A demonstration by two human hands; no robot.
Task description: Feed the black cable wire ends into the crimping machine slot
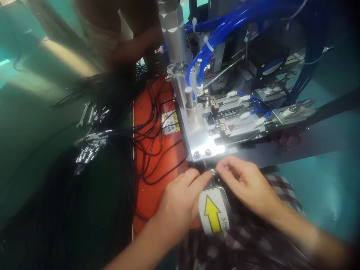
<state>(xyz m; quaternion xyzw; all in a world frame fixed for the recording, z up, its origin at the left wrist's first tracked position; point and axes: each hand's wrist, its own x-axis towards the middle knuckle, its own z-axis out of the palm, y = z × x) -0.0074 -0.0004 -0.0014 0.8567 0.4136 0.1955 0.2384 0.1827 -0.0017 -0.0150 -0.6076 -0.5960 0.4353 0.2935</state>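
Both hands meet just below the front corner of a bright metal machine plate [197, 140]. My left hand [182, 191] is closed, thumb and forefinger pressed together on a small shiny piece [213, 171]. From the right, my right hand [244, 178] pinches at the same piece with thumb and forefinger. Its details are too small to make out. Below the fingers is a white label with a yellow arrow [213, 212]. Black cables [152, 150] run over an orange panel [160, 168] to the machine's left edge.
Many black cables with shiny metal ends [91, 148] lie on the green surface at left. Blue air hoses [230, 26] arch over the machine's cylinders and fittings [242, 116]. Another person's arm [135, 47] reaches in at the top, blurred. A checkered cloth [282, 191] shows below.
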